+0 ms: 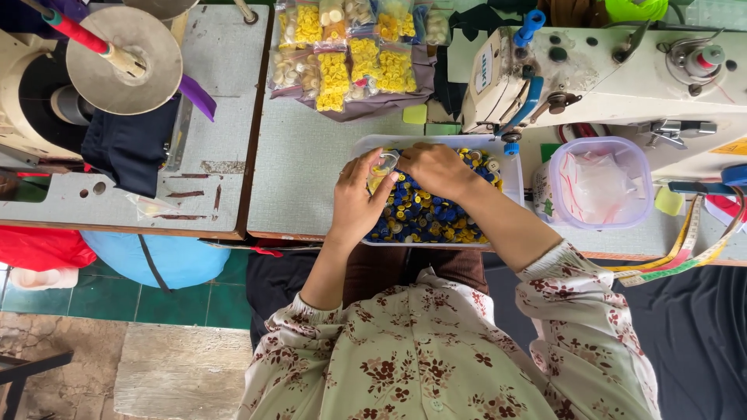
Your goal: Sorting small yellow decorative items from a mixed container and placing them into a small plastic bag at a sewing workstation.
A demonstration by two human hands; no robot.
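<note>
Floral sleeves [436,350] nearest the lens, forearms reaching forward into the white tray [366,148] on the desk [303,171]. Tray heaped with blue and yellow buttons [424,214], kept loose there for easy picking. Left hand [356,204] at tray's near-left edge, fingers [373,167] pinched on a small clear bag [384,162], seemingly held open for filling. Right hand [436,167] over the pile, fingers curled down; grip unclear. Bagged yellow buttons [350,54] beyond tray. Lidded clear tub [599,183] right of tray, sewing machine [607,70] behind.
</note>
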